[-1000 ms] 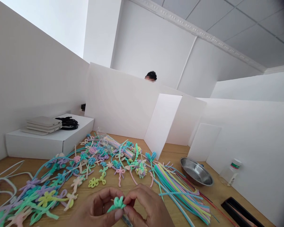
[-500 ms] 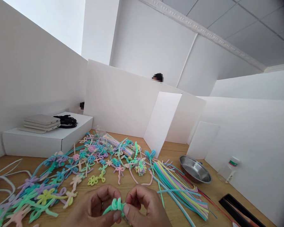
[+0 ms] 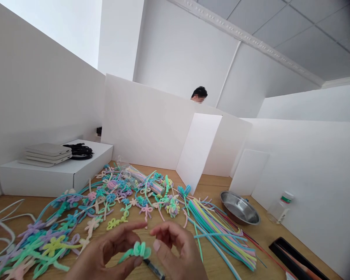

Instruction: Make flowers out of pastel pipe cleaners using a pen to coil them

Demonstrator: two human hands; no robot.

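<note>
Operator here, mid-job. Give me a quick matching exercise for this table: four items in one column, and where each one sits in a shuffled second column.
Items:
1. mint-green pipe-cleaner knot
2. steel bowl
3. pastel pipe cleaners
4. stacked grey slabs

Places:
A. on a white box, far left
B. between the left hand and right hand
C. fanned out beside the right hand
D. on the wooden table, near the right wall

Pairs: 1-B, 2-D, 3-C, 4-A

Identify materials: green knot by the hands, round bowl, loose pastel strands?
The green knot looks like chenille pipe cleaner: fuzzy matte pile, holding tight bends, so probably wire-cored, though no wire shows. The pastel strands look like the same stem, matte and soft-edged. The bowl looks like polished stainless steel, given its bright, reflective interior.
</note>
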